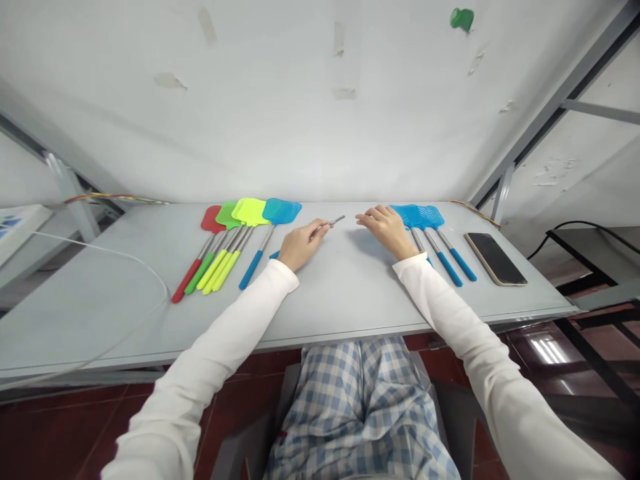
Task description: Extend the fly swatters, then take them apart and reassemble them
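My left hand is closed around a thin metal rod, whose ridged tip points right and away from me. A bit of blue shows behind that hand; whether it belongs to the rod I cannot tell. My right hand hovers across from the tip, fingers loosely bent and apart, with nothing visible in them. Beside and partly behind it lie blue fly swatters. To the left of my left hand are a blue fly swatter, yellow ones, a green one and a red one.
A phone lies at the right of the grey table. A white cable loops over the table's left side. Behind stands a white wall, with metal frame bars at the right. Thin wires run along the back corners.
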The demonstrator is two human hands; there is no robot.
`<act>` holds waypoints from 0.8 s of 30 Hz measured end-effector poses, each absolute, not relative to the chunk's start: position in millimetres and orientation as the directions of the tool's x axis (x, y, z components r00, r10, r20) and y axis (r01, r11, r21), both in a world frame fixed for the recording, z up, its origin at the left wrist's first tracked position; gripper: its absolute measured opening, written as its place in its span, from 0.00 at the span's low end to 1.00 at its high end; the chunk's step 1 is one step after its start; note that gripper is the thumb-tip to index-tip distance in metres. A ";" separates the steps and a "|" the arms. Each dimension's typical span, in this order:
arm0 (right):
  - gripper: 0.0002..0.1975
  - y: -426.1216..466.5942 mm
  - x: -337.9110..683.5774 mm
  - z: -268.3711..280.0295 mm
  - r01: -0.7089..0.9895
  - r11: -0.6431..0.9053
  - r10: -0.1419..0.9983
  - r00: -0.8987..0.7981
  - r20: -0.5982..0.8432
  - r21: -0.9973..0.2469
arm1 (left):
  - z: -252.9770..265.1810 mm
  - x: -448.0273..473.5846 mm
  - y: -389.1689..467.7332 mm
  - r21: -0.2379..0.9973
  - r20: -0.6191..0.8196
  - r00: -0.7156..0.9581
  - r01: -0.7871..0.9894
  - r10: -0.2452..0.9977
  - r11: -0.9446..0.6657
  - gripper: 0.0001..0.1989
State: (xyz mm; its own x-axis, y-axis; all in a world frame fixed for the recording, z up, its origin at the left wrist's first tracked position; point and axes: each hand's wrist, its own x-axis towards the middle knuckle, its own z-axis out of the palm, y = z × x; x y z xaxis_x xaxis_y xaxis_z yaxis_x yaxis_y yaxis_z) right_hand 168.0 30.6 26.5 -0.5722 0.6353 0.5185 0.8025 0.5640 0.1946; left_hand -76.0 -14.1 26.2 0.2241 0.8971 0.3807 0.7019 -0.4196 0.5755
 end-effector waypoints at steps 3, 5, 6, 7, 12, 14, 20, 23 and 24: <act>0.17 27.5 163.6 21.0 0.771 0.621 0.665 -0.613 0.426 0.140 | 19.6 -76.6 -13.4 0.413 0.434 0.279 0.784 0.857 -0.464 0.19; 0.19 25.9 161.9 17.4 0.733 0.678 0.675 -0.650 0.350 0.052 | 15.5 -78.1 -11.5 0.337 0.443 0.328 0.802 0.834 -0.494 0.19; 0.21 25.6 162.1 15.6 0.709 0.706 0.673 -0.669 0.314 -0.002 | 13.9 -79.3 -10.3 0.305 0.441 0.347 0.810 0.828 -0.501 0.20; 0.23 26.0 163.2 13.9 0.691 0.721 0.673 -0.680 0.291 -0.054 | 12.5 -80.5 -9.0 0.276 0.436 0.361 0.818 0.824 -0.505 0.20; 0.31 34.0 179.1 6.1 0.844 0.521 0.836 -0.473 0.277 -0.128 | 8.3 -85.9 -2.0 0.175 0.423 0.413 0.836 0.806 -0.520 0.19; 0.43 37.4 187.6 4.1 0.919 0.377 0.916 -0.352 0.191 -0.114 | 7.0 -86.6 0.0 0.154 0.427 0.431 0.832 0.795 -0.534 0.19; 0.43 36.5 199.2 8.6 0.936 0.324 0.946 -0.322 0.035 -0.137 | 3.7 -85.8 1.6 0.139 0.411 0.473 0.812 0.779 -0.567 0.20; 0.33 30.3 194.6 13.8 0.912 0.391 0.920 -0.382 0.087 -0.124 | 3.3 -85.6 1.6 0.138 0.399 0.478 0.812 0.782 -0.567 0.20; 0.30 28.1 191.9 15.1 0.906 0.409 0.911 -0.397 0.113 -0.112 | 3.7 -85.8 1.5 0.140 0.396 0.477 0.813 0.785 -0.565 0.20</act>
State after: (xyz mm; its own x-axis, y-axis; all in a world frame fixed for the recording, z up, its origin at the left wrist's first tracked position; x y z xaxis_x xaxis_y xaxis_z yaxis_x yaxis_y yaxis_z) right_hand 191.9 28.1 15.1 -0.3974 0.9106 0.1132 0.9055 0.4092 -0.1121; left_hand -85.8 1.5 3.7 0.4773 0.7846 0.3957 0.8131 -0.5652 0.1398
